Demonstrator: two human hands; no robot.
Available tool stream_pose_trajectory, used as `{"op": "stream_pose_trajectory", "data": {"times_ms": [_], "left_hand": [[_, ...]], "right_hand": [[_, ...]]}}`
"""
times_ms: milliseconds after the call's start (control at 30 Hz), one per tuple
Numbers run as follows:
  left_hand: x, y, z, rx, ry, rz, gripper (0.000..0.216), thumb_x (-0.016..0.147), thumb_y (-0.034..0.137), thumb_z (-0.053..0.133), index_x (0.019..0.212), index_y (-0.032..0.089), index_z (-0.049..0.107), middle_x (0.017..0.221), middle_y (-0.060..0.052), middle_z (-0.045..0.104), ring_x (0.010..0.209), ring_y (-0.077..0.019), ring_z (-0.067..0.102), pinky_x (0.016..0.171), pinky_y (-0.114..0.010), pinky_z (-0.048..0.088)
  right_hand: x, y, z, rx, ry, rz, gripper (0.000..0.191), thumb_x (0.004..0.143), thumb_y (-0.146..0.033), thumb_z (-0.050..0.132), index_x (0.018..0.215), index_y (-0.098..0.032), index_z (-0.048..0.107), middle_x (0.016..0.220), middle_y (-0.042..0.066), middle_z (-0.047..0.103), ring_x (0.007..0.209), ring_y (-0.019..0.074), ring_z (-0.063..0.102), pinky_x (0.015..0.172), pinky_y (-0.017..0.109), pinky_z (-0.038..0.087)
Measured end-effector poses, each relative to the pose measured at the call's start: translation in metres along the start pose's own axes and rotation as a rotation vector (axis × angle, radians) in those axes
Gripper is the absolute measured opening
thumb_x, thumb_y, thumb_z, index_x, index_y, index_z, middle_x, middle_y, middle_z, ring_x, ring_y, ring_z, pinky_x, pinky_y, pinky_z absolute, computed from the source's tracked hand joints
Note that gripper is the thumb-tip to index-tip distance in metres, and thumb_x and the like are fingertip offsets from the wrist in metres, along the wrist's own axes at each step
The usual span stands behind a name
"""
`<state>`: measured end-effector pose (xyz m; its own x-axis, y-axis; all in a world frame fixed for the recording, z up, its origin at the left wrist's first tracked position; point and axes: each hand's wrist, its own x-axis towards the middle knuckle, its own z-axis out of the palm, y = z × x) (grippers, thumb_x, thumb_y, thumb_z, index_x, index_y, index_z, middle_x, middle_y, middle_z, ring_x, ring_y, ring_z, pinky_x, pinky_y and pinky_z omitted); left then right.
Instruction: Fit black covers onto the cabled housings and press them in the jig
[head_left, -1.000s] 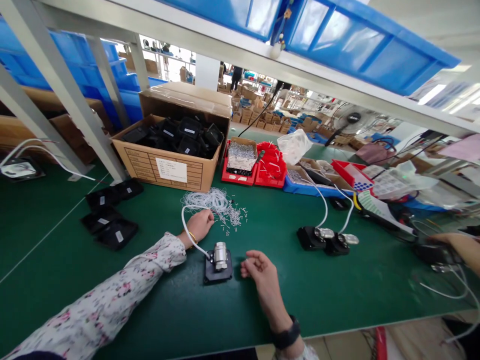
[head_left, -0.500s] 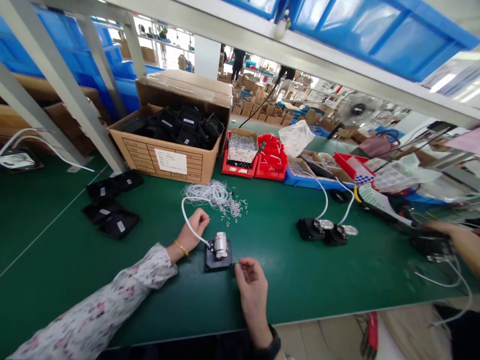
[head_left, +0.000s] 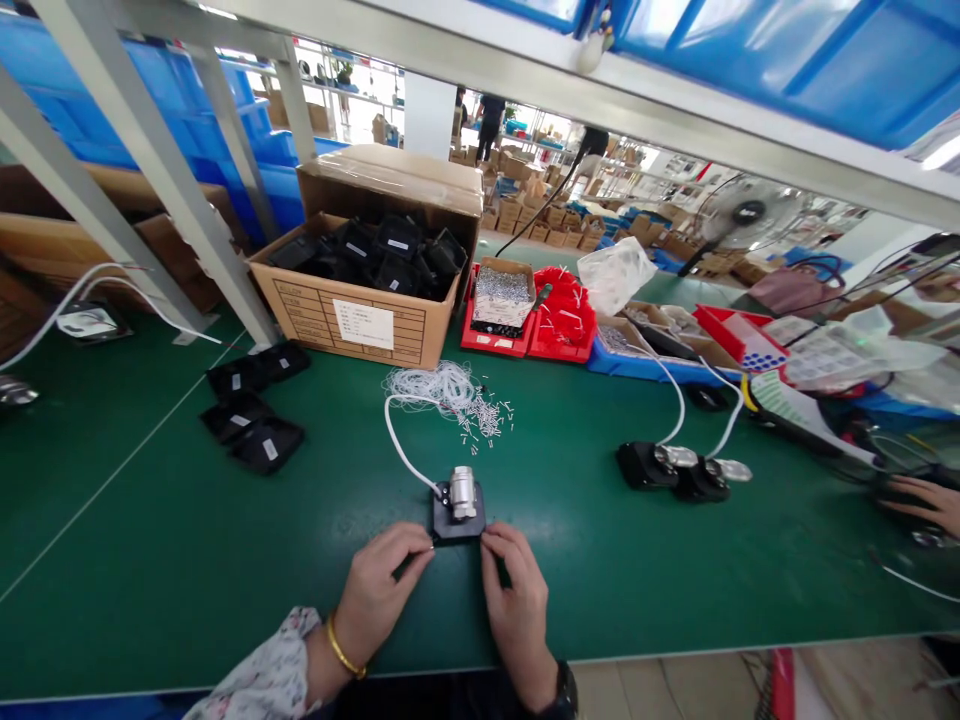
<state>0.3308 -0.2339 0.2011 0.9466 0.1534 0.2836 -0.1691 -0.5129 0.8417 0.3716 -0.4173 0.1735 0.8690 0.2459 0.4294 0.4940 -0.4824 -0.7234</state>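
Note:
A black square housing (head_left: 444, 528) with a silver metal cylinder (head_left: 463, 492) on top lies on the bench before me. A white cable (head_left: 401, 450) curves out of its left side. At its lower left corner, my left hand (head_left: 384, 582) pinches thumb and forefinger together; a tiny pale speck shows at the tips, too small to name. The fingertips of my right hand (head_left: 517, 600) are pinched at the housing's right corner, touching it. Whatever they hold is hidden. Past the housing lie a tangle of thin white tubing (head_left: 431, 385) and many small metal pins (head_left: 486, 415).
Black housings (head_left: 266, 445) lie at left, near a carton (head_left: 352, 320) full of more. Red bins (head_left: 562, 315) and a box of small screws (head_left: 504, 290) stand behind. To the right are two cabled units (head_left: 649, 465) and another person's hand (head_left: 926, 500).
My left hand has come back from beyond the housing to its near left corner. My right hand has closed in on the right corner. The view has shifted slightly left.

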Motion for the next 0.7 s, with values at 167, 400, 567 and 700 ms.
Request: {"op": "stream_pose_trajectory", "data": {"times_ms": [167,400,567,700], "left_hand": [[0.005,-0.004,0.003,0.104,-0.042,0.044,0.012,0.082,0.019,0.053,0.076,0.02,0.063,0.079,-0.004,0.067,0.076,-0.0161,0.064,0.071,-0.025,0.052],[0.009,-0.001,-0.002,0.15,-0.058,0.054,0.011,0.081,0.017,0.051,0.076,0.019,0.06,0.076,-0.003,0.067,0.07,-0.0146,0.063,0.067,-0.023,0.051],[0.015,-0.004,-0.002,0.145,-0.168,0.003,0.01,0.08,0.018,0.052,0.074,0.019,0.06,0.076,-0.002,0.065,0.071,-0.0151,0.062,0.068,-0.024,0.049],[0.02,-0.005,0.001,0.06,-0.249,-0.195,0.009,0.073,0.021,0.061,0.068,0.019,0.055,0.067,0.001,0.06,0.062,-0.0135,0.057,0.059,-0.024,0.046]], "right_hand": [[-0.005,-0.001,0.0,0.024,-0.013,0.023,0.023,0.086,-0.01,0.042,0.1,-0.021,0.057,0.101,0.009,0.058,0.097,0.0194,0.056,0.086,0.035,0.047],[-0.001,-0.004,0.0,0.044,-0.008,0.035,0.022,0.087,-0.011,0.042,0.1,-0.02,0.057,0.099,0.009,0.059,0.096,0.0192,0.056,0.085,0.034,0.048],[-0.003,-0.002,-0.002,0.031,-0.022,0.048,0.025,0.087,-0.012,0.041,0.103,-0.02,0.059,0.101,0.01,0.06,0.098,0.0196,0.057,0.087,0.036,0.048],[-0.009,-0.002,-0.007,0.003,-0.081,0.057,0.034,0.087,-0.011,0.04,0.114,-0.022,0.057,0.109,0.009,0.06,0.103,0.0204,0.055,0.09,0.037,0.047]]}}
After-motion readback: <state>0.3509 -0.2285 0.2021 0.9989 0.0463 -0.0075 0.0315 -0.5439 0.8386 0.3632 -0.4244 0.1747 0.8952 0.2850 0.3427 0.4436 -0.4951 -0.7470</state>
